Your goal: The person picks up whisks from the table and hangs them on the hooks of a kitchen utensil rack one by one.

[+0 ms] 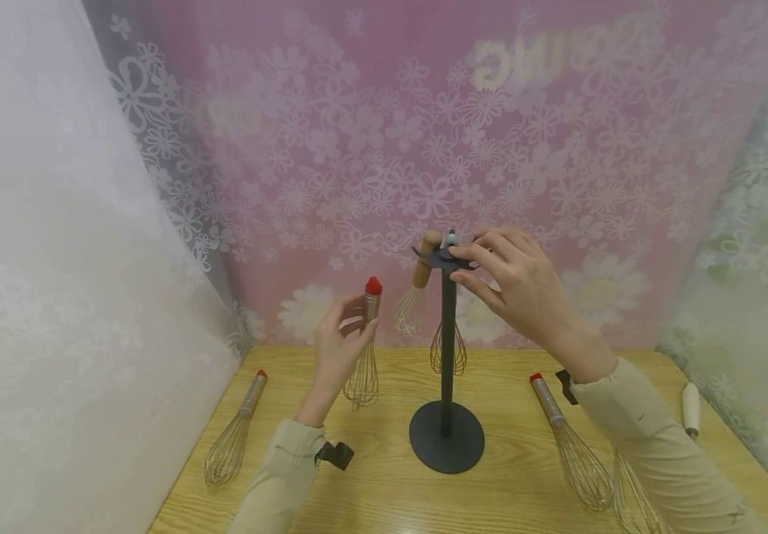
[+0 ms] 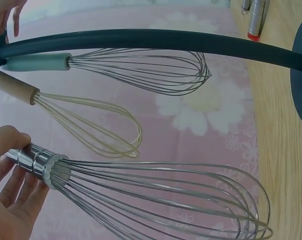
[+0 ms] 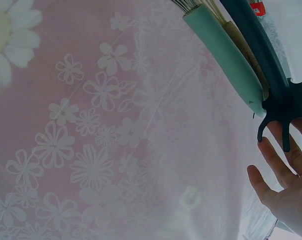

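The left wrist view crops the held whisk (image 2: 136, 194) below.

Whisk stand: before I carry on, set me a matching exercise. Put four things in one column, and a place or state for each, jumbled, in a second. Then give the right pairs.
Things
1. mint-handled whisk
2. left hand
3. stand base
4. right hand

Places or states
A. fingers at the dark hooks
B. hanging, handle end up
C. flat on the table
D. gripping a red-tipped whisk

Right pairs: 1-B, 2-D, 3-C, 4-A
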The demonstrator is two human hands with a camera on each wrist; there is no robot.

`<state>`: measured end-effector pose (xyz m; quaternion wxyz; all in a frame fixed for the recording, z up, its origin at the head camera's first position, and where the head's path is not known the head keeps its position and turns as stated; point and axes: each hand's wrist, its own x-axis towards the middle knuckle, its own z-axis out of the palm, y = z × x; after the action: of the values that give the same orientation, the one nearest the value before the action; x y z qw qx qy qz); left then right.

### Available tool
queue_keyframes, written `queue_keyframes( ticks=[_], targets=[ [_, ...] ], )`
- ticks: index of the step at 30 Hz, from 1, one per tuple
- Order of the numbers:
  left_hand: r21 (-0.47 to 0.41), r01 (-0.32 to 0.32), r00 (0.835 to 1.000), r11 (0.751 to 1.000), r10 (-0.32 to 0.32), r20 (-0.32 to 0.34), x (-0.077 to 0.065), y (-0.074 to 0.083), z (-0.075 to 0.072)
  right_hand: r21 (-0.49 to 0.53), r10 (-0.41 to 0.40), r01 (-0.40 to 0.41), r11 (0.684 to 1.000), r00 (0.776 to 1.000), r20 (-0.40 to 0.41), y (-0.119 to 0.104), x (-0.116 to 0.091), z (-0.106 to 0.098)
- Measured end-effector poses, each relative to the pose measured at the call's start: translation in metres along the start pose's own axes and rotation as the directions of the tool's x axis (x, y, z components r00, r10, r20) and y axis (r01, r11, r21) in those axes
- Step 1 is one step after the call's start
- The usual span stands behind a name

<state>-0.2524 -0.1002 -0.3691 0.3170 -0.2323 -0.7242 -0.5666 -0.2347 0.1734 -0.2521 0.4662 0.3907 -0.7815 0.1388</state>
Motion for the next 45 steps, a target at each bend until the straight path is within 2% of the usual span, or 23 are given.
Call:
queue_keyframes(
  ticks=[2,7,19,21,28,30,32,38,45],
  targets=[
    [-0.001,-0.001,1.0,1.0,0.001,0.003,0.0,-0.006,0.001,0.001,0.002,-0.002,1.0,1.0,0.003,0.0,0.0,0.0],
    [-0.017,-0.01,1.0,1.0,0.011,0.02,0.001,-0.006,0.002,0.006,0.005,-0.005,1.0,1.0,0.006,0.0,-0.001,-0.001],
    [-0.01,-0.014,1.0,1.0,0.015,0.024,0.007,0.008,0.006,0.008,0.004,-0.003,1.0,1.0,-0.007,0.0,-0.001,0.0],
    [0.003,-0.014,1.0,1.0,0.014,0.025,0.009,0.014,0.008,0.009,0.003,-0.003,1.0,1.0,-0.006,0.0,-0.001,0.0],
    [0.002,-0.051,0.998,0.999,0.051,0.036,0.017,0.054,0.005,0.007,-0.001,0.001,1.0,1.0,-0.001,0.0,-0.001,0.0],
    [0.003,-0.061,0.998,0.998,0.061,0.031,0.02,0.058,0.005,0.005,-0.002,0.002,1.0,1.0,0.0,0.0,0.0,0.0],
    [0.012,-0.071,0.997,0.997,0.071,0.026,0.023,0.056,0.007,0.004,-0.003,0.004,1.0,1.0,-0.001,0.0,0.0,0.0],
    [0.005,-0.11,0.993,0.994,0.109,0.039,0.032,0.036,0.01,0.002,-0.007,0.007,1.0,1.0,-0.006,0.001,0.0,0.0],
    [0.022,-0.16,0.985,0.987,0.158,0.065,0.039,0.039,0.008,0.006,-0.008,0.008,1.0,1.0,-0.012,0.0,0.0,0.0]
  ],
)
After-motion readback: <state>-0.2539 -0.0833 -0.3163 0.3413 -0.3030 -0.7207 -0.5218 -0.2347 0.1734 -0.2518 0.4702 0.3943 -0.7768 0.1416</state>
